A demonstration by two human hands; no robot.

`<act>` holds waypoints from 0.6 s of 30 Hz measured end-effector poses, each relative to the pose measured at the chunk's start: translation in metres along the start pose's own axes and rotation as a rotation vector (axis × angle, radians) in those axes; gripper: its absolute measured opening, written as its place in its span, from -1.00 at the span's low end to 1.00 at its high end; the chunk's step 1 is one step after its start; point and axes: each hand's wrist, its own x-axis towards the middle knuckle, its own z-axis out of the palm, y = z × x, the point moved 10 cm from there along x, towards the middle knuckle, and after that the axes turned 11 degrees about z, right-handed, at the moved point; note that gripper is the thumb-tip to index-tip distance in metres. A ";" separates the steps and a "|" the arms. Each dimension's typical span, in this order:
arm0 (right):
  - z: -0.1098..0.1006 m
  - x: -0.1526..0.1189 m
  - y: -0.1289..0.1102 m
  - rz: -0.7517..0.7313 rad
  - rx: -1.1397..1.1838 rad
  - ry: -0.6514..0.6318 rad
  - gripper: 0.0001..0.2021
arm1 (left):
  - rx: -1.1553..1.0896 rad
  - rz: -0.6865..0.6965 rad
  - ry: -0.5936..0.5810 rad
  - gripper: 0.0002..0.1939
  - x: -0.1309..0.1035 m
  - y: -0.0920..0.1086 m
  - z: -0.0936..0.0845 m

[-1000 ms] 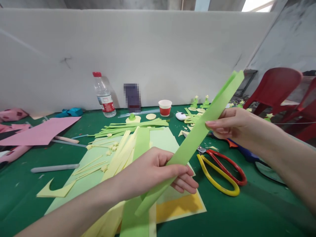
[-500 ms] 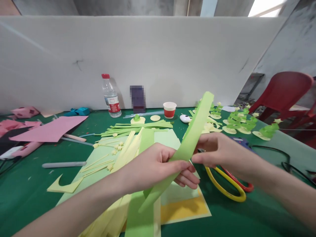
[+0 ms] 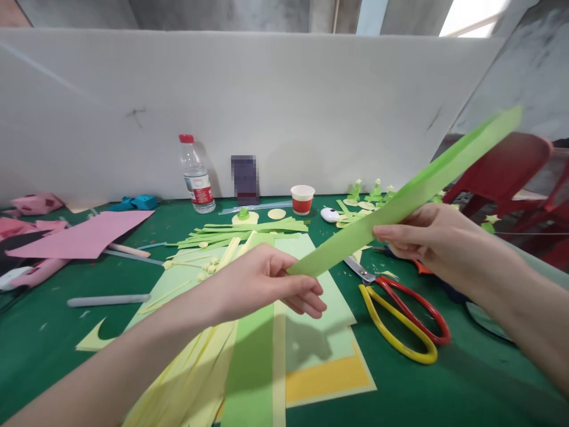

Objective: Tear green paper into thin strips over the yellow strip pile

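A long green paper strip [image 3: 351, 243], folded along its length, slants up to the right in the air between my hands. Its lower left end is pinched between the thumb and fingers of my left hand [image 3: 275, 281]. Farther along, my right hand [image 3: 427, 234] grips it with thumb and fingers. Scissors [image 3: 400, 314] with one red and one yellow handle lie on the table below my right hand. Under my left hand are a wider green paper strip [image 3: 249, 367], pale yellow paper strips [image 3: 191, 367] and light green sheets [image 3: 320, 296].
A water bottle [image 3: 197, 178], a paper cup [image 3: 303, 200] and a pixelated dark rectangle [image 3: 245, 181] stand by the white partition [image 3: 267, 107]. Pink paper [image 3: 84, 234] and a grey stick [image 3: 109, 300] lie left. Small green paper spirals with stars [image 3: 355, 193] stand at the back right.
The green strip has swung from steep to a flatter slant toward the right. My right hand has moved right and up and now grips it; the left has shifted left to its lower end.
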 end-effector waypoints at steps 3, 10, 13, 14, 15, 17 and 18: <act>-0.023 -0.002 -0.007 -0.057 0.077 0.146 -0.66 | 0.018 0.038 0.006 -0.84 0.001 -0.002 -0.008; -0.010 -0.005 -0.006 -0.051 0.106 0.072 -0.73 | -0.102 0.319 0.290 -0.71 0.003 0.008 -0.047; 0.026 -0.012 0.004 0.001 -0.038 -0.075 -0.87 | -0.115 0.265 0.202 -0.72 0.005 0.006 -0.029; 0.034 -0.015 0.006 0.006 -0.065 -0.103 -0.90 | -0.057 0.208 0.149 -0.70 0.005 0.003 -0.020; 0.042 -0.018 0.007 0.001 -0.072 -0.121 -0.92 | 0.011 0.150 0.094 -0.70 0.005 0.000 -0.010; 0.052 -0.021 0.010 -0.007 -0.059 -0.144 -0.93 | 0.061 0.075 0.014 -0.74 0.002 -0.006 0.008; 0.058 -0.022 0.012 -0.012 -0.060 -0.169 -0.93 | 0.045 0.066 0.002 -0.76 0.002 -0.007 0.014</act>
